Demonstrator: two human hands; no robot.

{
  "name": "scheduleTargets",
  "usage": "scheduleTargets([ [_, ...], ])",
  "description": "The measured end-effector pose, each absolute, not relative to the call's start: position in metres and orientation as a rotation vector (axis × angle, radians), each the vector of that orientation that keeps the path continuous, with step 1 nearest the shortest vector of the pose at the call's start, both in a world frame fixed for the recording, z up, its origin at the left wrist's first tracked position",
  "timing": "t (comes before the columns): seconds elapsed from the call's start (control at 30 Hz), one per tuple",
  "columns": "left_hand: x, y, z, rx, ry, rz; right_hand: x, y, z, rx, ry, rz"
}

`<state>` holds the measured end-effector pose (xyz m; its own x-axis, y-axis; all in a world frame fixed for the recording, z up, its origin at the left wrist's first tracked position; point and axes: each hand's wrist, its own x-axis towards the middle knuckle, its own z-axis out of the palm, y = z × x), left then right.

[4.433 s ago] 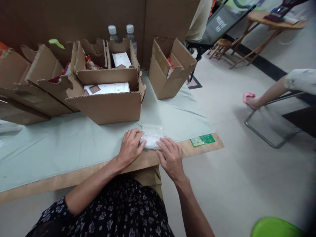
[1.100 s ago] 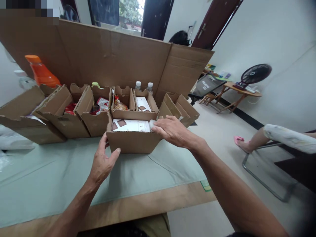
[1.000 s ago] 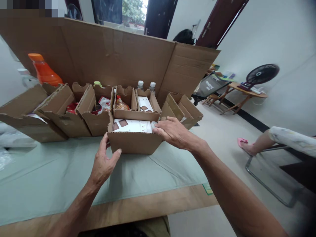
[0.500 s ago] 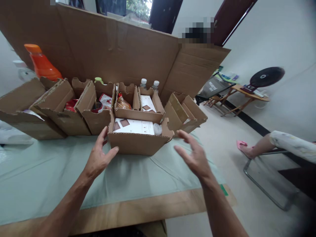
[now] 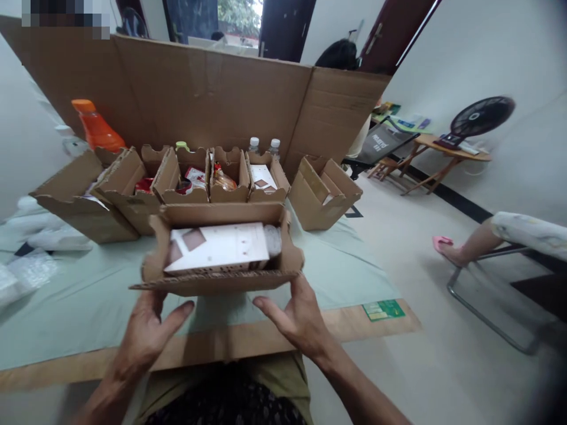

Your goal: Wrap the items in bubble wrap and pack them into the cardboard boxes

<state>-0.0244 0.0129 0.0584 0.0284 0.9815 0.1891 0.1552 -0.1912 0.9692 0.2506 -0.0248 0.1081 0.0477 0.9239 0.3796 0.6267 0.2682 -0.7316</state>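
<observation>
A small open cardboard box (image 5: 230,285) is held up in front of me, tipped so its inside faces me. In it lie a white carton (image 5: 221,245) with brown squares and a clear bottle (image 5: 273,239) beside it. My left hand (image 5: 148,330) grips the box's left end from below, the thumb along the front. At the right end, my right hand (image 5: 299,313) grips it likewise, its fingers partly hidden behind the box. Beyond it stands a row of similar boxes, among them one with a bread pack (image 5: 224,179) and one with another white carton (image 5: 262,177).
A tall cardboard screen (image 5: 212,94) stands behind the row. An orange bottle (image 5: 100,130) rises at the left, near plastic bags (image 5: 48,230). Another cardboard box (image 5: 325,198) sits at the right. A person's leg (image 5: 473,242) and a fan (image 5: 476,118) are farther right.
Both hands, apart from the box before, have taken hold of its ends. The box has come off the table toward me and tilted, showing more of its inside.
</observation>
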Motion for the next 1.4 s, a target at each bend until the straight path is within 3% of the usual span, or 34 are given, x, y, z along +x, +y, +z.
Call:
scheduleTargets([
  [0.23,0.016,0.076,0.144,1.608,0.987,1.491,0.268,0.03,0.171,-1.311,-1.559,0.293],
  [0.43,-0.001,0.017,0.13,1.663,1.048,1.209,0.265,-0.045,0.169,-1.493,-1.566,0.23],
  [0.6,-0.035,0.031,0.135,1.644,1.06,1.442,0.239,-0.001,0.17,-1.304,-1.652,0.358],
  [0.73,0.015,0.053,0.13,1.679,1.019,1.381,0.276,0.011,0.14,-1.357,-1.521,0.324],
  [0.9,0.095,0.046,0.082,1.681,0.847,1.168,0.34,-0.044,0.079,-1.612,-1.272,0.215],
  [1.13,0.152,0.081,0.033,1.635,0.719,1.054,0.356,-0.086,0.014,-1.686,-1.16,0.126],
  [1.23,0.145,0.083,0.028,1.702,0.733,0.987,0.376,-0.095,0.002,-1.61,-1.131,0.205],
  [1.4,0.121,0.046,0.013,1.685,1.177,0.988,0.434,-0.085,-0.001,-1.459,-1.091,0.586],
])
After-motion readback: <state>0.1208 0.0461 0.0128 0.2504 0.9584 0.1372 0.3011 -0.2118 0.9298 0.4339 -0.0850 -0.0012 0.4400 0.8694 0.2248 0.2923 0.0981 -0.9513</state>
